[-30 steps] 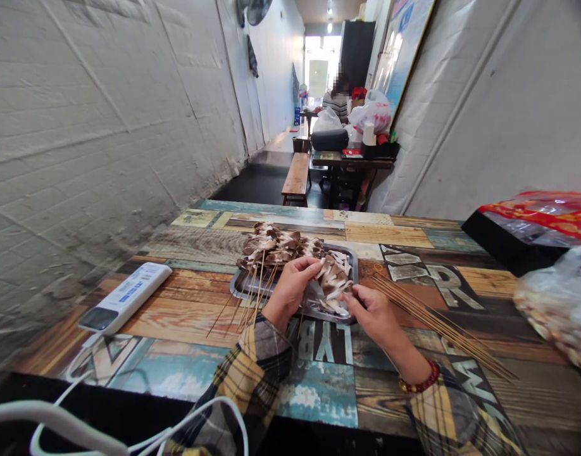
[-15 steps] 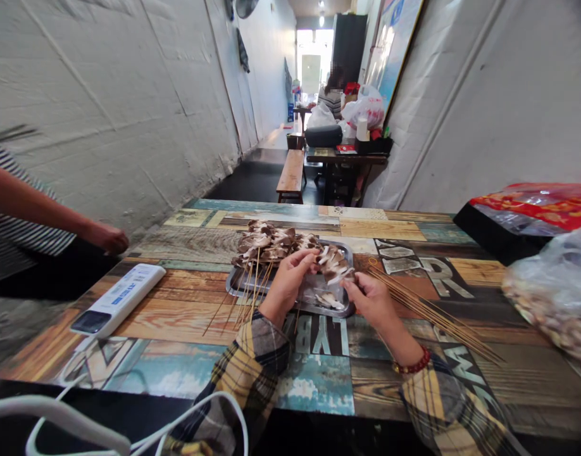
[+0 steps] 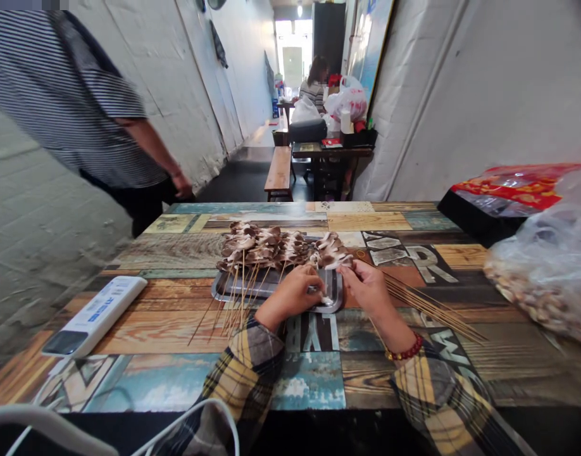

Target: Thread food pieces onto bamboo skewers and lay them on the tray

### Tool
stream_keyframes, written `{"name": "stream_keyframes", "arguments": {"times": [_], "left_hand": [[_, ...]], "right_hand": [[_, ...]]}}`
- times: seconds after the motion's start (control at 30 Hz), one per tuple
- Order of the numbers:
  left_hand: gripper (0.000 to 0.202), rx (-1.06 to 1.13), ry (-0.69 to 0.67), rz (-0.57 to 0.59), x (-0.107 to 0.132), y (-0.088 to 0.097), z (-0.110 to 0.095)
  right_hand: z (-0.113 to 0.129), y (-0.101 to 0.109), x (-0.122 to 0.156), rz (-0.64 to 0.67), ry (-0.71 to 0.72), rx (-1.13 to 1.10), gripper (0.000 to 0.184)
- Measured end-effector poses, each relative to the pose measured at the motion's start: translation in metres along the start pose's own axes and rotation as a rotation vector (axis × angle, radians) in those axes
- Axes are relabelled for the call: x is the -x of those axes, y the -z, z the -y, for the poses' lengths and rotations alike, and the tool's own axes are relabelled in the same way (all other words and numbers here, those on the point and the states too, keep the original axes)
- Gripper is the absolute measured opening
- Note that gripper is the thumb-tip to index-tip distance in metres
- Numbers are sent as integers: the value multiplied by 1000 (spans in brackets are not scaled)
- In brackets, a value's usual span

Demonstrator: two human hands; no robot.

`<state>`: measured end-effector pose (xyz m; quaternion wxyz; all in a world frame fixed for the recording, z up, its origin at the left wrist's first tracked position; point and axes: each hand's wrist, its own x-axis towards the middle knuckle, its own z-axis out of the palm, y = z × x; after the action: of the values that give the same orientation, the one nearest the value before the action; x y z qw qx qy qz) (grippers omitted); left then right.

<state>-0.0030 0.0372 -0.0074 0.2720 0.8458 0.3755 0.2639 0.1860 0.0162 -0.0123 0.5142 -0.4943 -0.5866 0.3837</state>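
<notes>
Between the fingertips of my right hand [image 3: 369, 290] is a skewer threaded with brown-and-white oyster mushrooms [image 3: 333, 250], held over the right end of a metal tray [image 3: 338, 297]. Its thin stick runs down below my palm. My left hand [image 3: 295, 294] reaches low over the tray, thumb and fingers closing at a small pale mushroom piece [image 3: 326, 300]; part of that grip is hidden. A heap of finished mushroom skewers [image 3: 257, 244] lies on the tray's left and back, with bare stick ends [image 3: 243, 291] pointing towards me.
Loose bamboo skewers [image 3: 433, 307] lie right of my right hand. A plastic bag of mushrooms [image 3: 532, 285] and a black box with red packaging [image 3: 480, 212] are at the right. A white device [image 3: 95, 316] with a cable lies left. A person in stripes [image 3: 105, 126] stands beyond the table's left edge.
My left hand has left the threaded mushrooms and moved down to the loose piece in the tray. My right hand still holds the skewer. The person at left has moved forward along the wall.
</notes>
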Motion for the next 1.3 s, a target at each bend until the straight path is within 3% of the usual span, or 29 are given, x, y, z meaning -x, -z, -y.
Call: {"name": "stream_keyframes", "arguments": {"times": [0.13,0.27,0.4,0.57,0.83,1.07,1.3], "left_hand": [[17,-82,-49,62,0,-4,-1],[13,-3,-60,18,-2,-6,-1],[3,319,93,-153,-4,0,-3],[24,853,381,-346,-3,10,-8],[29,1204,402,-607,-3,18,-4],[39,1238,403,-751,-3,22,-2],[36,1193,383,-805,-5,21,-3]], "right_hand": [[0,-1,0,6,6,0,34],[-1,-2,1,9,-1,-4,35],[-3,-1,1,21,-6,-26,35],[-1,0,2,44,-38,-68,36],[4,-2,7,175,-33,-58,33],[4,-4,9,259,29,124,30],[12,-5,9,253,168,282,32]]}}
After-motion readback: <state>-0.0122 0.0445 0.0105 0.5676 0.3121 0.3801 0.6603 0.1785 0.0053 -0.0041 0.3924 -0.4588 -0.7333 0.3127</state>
